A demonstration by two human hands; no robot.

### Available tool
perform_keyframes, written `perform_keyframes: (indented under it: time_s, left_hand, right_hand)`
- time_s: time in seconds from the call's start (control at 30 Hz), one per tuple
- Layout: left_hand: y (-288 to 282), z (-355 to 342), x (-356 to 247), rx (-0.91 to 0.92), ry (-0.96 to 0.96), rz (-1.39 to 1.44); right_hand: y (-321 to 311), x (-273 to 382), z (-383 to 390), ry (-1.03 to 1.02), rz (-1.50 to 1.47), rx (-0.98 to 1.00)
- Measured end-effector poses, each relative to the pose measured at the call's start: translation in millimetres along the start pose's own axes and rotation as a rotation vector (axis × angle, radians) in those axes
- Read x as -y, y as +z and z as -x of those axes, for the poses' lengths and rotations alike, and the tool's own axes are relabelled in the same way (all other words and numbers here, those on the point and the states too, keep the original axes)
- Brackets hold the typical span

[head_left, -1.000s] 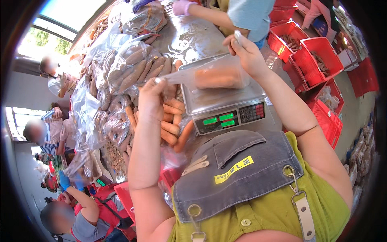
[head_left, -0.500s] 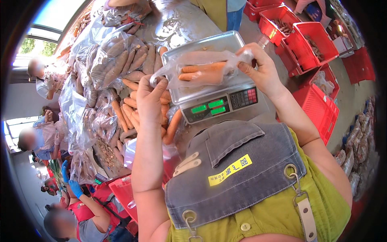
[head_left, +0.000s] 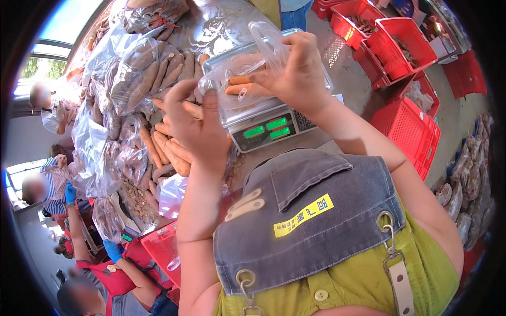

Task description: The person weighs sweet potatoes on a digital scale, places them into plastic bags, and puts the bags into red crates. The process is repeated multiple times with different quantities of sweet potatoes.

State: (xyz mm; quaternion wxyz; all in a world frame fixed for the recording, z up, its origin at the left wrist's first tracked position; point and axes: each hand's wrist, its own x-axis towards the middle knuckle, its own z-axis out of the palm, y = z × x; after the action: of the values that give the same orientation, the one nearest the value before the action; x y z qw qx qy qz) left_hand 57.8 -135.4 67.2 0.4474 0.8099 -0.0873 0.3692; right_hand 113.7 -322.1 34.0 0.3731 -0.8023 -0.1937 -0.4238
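My left hand (head_left: 192, 118) pinches one end of a clear plastic bag (head_left: 269, 45), its thumb up at the bag's edge. My right hand (head_left: 300, 73) grips the other end, where loose plastic stands up. Long orange carrots (head_left: 240, 90) lie inside the bag, over the steel platform of a digital scale (head_left: 255, 131) with green-lit displays. Loose carrots (head_left: 153, 150) are heaped left of the scale, beside brownish roots in clear bags (head_left: 139, 84). A grey denim apron (head_left: 308, 179) covers my front.
Red crates (head_left: 395, 47), some holding roots, stand at the right. Packed bags (head_left: 464, 184) lie at the lower right. Co-workers (head_left: 50, 179) are along the left, one in blue gloves (head_left: 113, 250). Another person (head_left: 295, 13) stands beyond the scale, near the steel table (head_left: 205, 29).
My right hand has moved up and left, and the bag's loose plastic now rises upright. My left hand has shifted slightly left, its thumb now upright. The carrots remain over the scale.
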Motion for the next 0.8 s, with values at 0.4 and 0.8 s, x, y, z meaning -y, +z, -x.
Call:
perform_keyframes:
  time_s: [0.4,0.8]
  left_hand:
    - [51.8,-7.0,86.0,1.094,-0.002,-0.68]
    - [101.0,32.8,82.6,1.102,0.409,-0.524]
  right_hand:
    - [-53.2,-10.8,33.9,0.771,-0.769,0.476]
    - [-100.4,-5.5,29.5,0.988,-0.837,0.719]
